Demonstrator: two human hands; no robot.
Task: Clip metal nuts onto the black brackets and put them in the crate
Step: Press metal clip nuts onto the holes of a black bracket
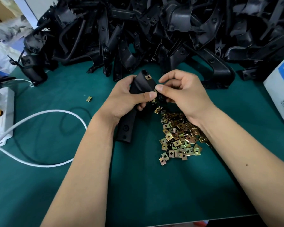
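1. Left hand [129, 99]: wrapped round the middle of a black bracket [138, 94], thumb pressed across its front.
2. Right hand [182, 94]: thumb and forefinger pinching a small metal nut [155, 90] against the bracket's right edge, touching it, seemingly partway on.
3. Bracket's long axis: from near the left wrist up and away, far end carrying a seated nut [148, 77].
4. Loose nuts [179, 138]: heaped on the table [56, 185] just beneath the right wrist, nearer that hand.
5. Bracket pile [154, 30]: beyond both hands; no crate visible.
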